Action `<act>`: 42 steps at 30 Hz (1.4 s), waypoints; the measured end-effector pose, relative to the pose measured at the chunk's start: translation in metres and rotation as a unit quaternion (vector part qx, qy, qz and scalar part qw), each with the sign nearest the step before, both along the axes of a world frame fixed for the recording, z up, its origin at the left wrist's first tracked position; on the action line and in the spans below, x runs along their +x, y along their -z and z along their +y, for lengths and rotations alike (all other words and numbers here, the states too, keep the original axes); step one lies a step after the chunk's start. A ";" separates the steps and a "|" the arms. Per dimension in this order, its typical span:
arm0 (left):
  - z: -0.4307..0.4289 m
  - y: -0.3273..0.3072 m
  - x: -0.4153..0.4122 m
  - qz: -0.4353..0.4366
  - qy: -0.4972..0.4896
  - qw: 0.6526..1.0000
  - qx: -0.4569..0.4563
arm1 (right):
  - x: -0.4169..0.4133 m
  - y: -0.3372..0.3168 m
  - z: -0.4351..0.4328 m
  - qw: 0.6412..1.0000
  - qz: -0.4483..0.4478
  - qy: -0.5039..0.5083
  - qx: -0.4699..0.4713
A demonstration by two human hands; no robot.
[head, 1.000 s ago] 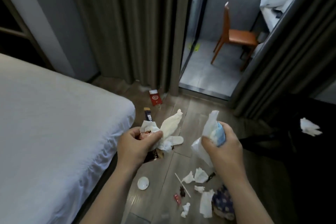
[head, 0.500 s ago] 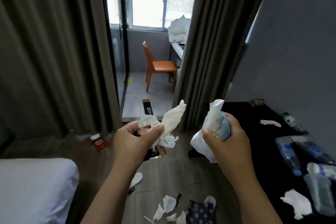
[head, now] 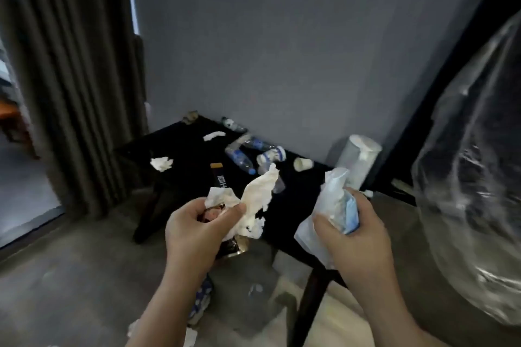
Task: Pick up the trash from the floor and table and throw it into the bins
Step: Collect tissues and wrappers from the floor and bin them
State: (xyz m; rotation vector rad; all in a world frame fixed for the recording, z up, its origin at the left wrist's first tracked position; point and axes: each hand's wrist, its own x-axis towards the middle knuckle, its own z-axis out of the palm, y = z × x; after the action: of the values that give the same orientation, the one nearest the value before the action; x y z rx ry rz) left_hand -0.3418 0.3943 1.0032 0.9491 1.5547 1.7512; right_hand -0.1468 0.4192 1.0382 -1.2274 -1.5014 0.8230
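Note:
My left hand (head: 194,229) grips a bunch of trash: crumpled white tissues (head: 253,200) and a dark wrapper strip (head: 219,177) sticking up behind them. My right hand (head: 356,229) grips a white and blue plastic packet (head: 335,205). Both hands are held over the near corner of a low black table (head: 183,146). On the table lie several clear plastic bottles (head: 241,159), a crushed bottle (head: 270,155), a small white cup (head: 303,163) and tissue scraps (head: 161,163). A large clear trash bag (head: 473,172) fills the right edge.
A white cylindrical bin (head: 356,158) stands against the grey wall behind the table. Brown curtains (head: 70,79) hang at the left. More scraps and a patterned blue cloth (head: 201,298) lie on the floor by my left forearm.
My view has swung right, from the bed and balcony door to the black table and wall. Both hands keep the same hold on their trash.

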 end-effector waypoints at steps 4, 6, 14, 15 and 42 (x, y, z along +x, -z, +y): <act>0.022 -0.009 0.105 0.025 0.118 0.993 0.010 | 0.102 -0.007 -0.028 0.992 0.010 0.125 0.013; 0.029 -0.012 0.164 0.041 0.166 0.985 0.022 | 0.157 -0.009 -0.048 0.982 0.018 0.189 0.007; 0.004 -0.010 0.432 0.030 0.383 0.923 0.034 | 0.386 -0.012 -0.149 0.917 0.010 0.396 0.041; -0.004 -0.010 0.462 0.027 0.406 0.913 0.032 | 0.410 -0.014 -0.162 0.909 0.008 0.414 0.046; 0.115 0.037 0.925 0.082 0.692 0.714 -0.059 | 0.768 0.040 -0.124 0.710 0.030 0.702 -0.045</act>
State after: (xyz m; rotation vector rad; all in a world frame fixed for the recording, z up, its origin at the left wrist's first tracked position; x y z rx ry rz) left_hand 0.5829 0.5096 0.9666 1.5878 0.5350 0.4511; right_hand 0.6211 0.2955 0.9983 -1.8812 -0.1280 -0.1473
